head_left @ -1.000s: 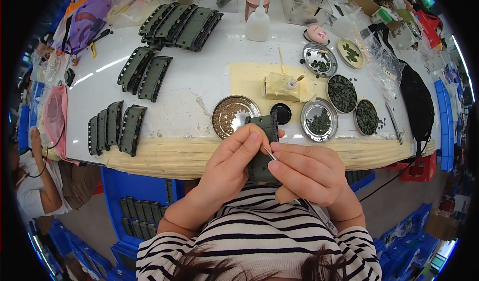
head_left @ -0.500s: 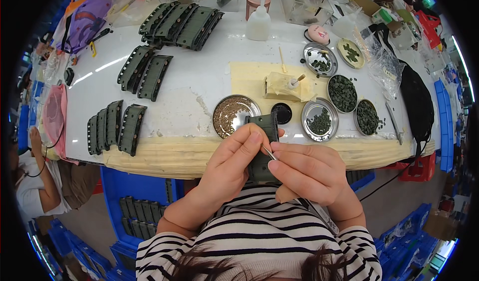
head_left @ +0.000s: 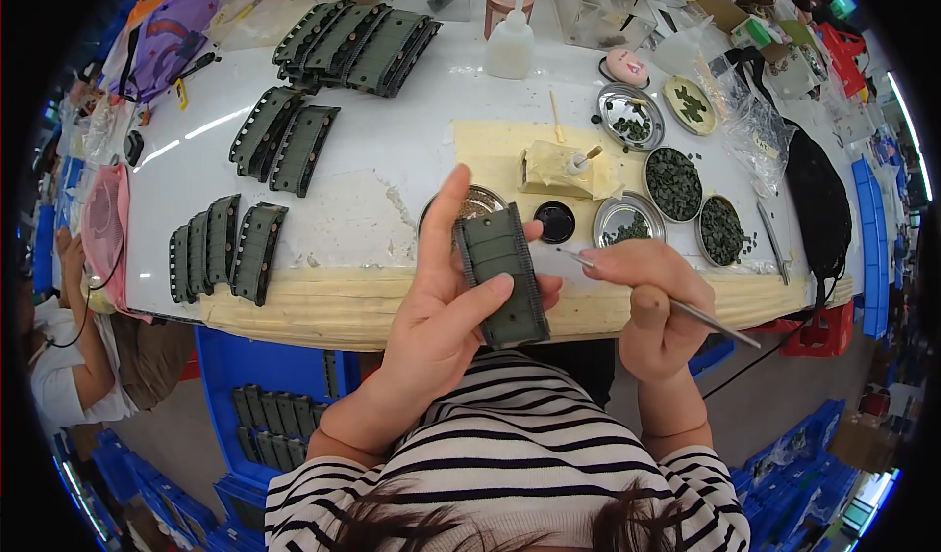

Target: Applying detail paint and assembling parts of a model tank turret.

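Observation:
In my left hand (head_left: 434,328) is a dark green track-like plate (head_left: 498,258) with toothed long edges and small holes. My thumb lies across its face, the index finger points up beside it, and other fingertips show past its right edge. My right hand (head_left: 662,307) grips slim metal tweezers (head_left: 714,325), whose thin tip sits just right of the plate, apart from it. Whether the tip pinches anything is too small to tell. Behind the plate, a steel dish of brown bits (head_left: 480,201) is partly hidden. A small black round dish (head_left: 556,222) lies beyond the tweezers' tip.
Steel dishes of dark green pieces (head_left: 673,184) stand at the right, near another metal tool (head_left: 772,243). Similar green plates (head_left: 358,47) lie in groups on the left. A white squeeze bottle (head_left: 509,47) stands at the back. Below the table edge is a blue crate (head_left: 221,356).
My hands have drawn apart. The right hand with the tweezers moved right, away from the plate. My left hand has turned the plate, so its face shows, and its index finger has straightened.

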Action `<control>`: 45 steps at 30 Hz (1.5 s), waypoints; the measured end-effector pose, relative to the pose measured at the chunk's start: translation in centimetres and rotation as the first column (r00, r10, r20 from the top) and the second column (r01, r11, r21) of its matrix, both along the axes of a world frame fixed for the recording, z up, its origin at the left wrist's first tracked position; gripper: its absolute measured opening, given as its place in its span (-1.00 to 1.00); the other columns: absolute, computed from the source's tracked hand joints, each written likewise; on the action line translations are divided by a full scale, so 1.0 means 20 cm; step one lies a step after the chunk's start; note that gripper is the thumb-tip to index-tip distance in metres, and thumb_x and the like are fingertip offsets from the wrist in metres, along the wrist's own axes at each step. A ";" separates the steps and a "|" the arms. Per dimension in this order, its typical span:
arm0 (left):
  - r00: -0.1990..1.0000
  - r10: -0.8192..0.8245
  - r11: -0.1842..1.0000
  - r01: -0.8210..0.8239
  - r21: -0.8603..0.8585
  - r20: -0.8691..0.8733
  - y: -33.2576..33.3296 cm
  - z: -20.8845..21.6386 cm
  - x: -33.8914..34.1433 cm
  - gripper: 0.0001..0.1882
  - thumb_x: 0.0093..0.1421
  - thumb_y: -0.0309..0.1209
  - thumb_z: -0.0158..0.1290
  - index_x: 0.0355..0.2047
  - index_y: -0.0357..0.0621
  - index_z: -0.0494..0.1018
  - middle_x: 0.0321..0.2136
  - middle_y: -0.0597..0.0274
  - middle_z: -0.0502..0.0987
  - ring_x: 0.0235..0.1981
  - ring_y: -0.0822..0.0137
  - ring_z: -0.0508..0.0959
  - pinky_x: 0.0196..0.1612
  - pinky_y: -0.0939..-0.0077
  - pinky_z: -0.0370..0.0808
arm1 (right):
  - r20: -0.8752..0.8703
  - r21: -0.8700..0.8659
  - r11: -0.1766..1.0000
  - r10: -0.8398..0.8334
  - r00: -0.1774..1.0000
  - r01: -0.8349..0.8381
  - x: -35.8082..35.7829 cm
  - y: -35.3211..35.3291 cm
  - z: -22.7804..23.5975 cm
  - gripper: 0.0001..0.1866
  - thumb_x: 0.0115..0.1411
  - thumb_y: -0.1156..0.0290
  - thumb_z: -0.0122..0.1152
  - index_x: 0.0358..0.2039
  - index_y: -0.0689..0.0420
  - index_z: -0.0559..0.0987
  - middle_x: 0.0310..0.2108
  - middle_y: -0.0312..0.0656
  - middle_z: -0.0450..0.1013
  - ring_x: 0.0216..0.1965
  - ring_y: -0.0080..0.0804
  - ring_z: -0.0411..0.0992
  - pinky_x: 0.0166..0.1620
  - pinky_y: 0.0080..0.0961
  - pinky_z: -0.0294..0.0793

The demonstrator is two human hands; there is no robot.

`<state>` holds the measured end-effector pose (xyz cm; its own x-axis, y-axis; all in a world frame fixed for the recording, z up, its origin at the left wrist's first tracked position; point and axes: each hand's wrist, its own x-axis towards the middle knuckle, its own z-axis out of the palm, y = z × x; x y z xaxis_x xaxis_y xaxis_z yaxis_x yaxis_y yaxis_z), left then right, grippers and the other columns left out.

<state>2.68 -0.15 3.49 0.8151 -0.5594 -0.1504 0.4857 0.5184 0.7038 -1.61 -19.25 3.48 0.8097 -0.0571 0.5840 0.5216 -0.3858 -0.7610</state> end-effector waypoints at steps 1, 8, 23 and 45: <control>0.999 0.041 0.999 -0.041 -0.012 -0.002 0.01 -0.01 0.00 -0.40 0.26 -0.55 -0.10 0.29 -0.11 0.00 0.10 -0.06 0.34 -0.01 0.23 0.50 0.12 0.20 0.43 | -0.038 -0.025 0.999 -0.043 0.998 0.042 0.01 -0.01 -0.01 -0.88 0.16 0.58 0.11 -0.32 0.28 0.60 -0.41 -0.14 0.54 -0.37 -0.29 0.48 -0.30 -0.50 0.46; 0.971 0.177 0.948 -0.212 -0.239 -0.160 0.08 -0.08 0.02 -0.38 0.19 -0.69 -0.07 0.24 -0.12 0.06 0.04 0.00 0.40 0.03 0.18 0.48 0.22 0.09 0.35 | -0.171 -0.149 0.959 -0.263 0.949 0.239 0.06 -0.01 -0.10 -0.89 0.20 0.46 0.19 -0.35 0.20 0.63 -0.49 -0.26 0.50 -0.37 -0.38 0.32 -0.29 -0.51 0.35; 0.949 0.261 0.956 -0.279 -0.084 -0.178 0.08 -0.05 0.01 -0.63 0.26 -0.49 -0.10 0.07 -0.06 0.17 -0.08 -0.06 0.48 -0.07 0.22 0.52 -0.07 0.28 0.55 | -0.130 -0.201 0.944 -0.289 0.949 0.260 0.10 0.00 -0.13 -0.92 0.14 0.47 0.23 -0.38 0.20 0.62 -0.51 -0.24 0.49 -0.40 -0.31 0.32 -0.30 -0.47 0.33; 0.929 0.245 0.963 -0.266 -0.040 -0.277 0.06 -0.04 0.01 -0.62 0.23 -0.49 0.00 0.05 -0.13 0.23 -0.08 -0.02 0.48 -0.08 0.26 0.54 -0.06 0.33 0.57 | -0.078 0.153 0.964 0.229 0.970 -0.215 0.04 0.06 0.01 -0.85 0.15 0.52 0.11 -0.29 0.26 0.59 -0.27 -0.05 0.58 -0.31 -0.27 0.53 -0.19 -0.47 0.47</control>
